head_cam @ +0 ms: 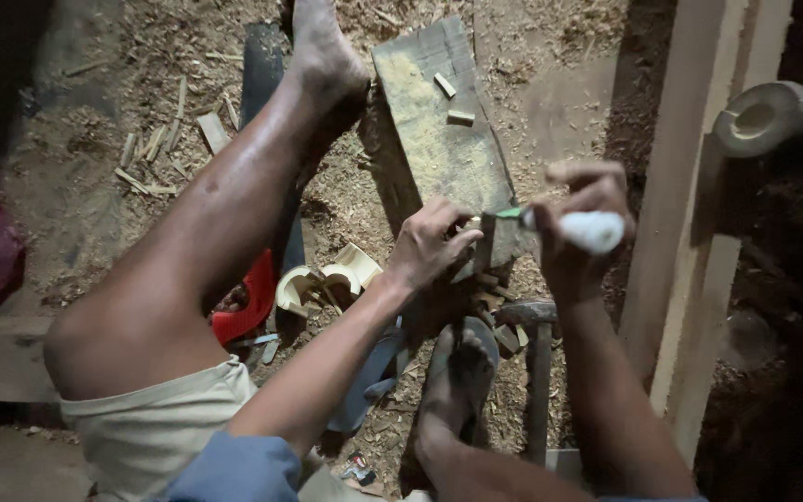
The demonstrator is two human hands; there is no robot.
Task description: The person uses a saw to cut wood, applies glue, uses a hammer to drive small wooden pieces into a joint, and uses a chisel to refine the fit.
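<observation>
Both hands pinch — left hand (429, 246) a bamboo piece (483, 244), right hand (576, 223) a white-handled knife (580, 229) (offcuts (325, 284) nearby) — over the plank (443, 130).

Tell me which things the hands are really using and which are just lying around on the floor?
In use:
- left hand steadying a small bamboo piece
- right hand gripping a white-handled knife
- wooden block under the work

Just lying about:
- curved bamboo sections
- red plastic thing
- hammer
- bamboo tube
- shavings and splints
</observation>
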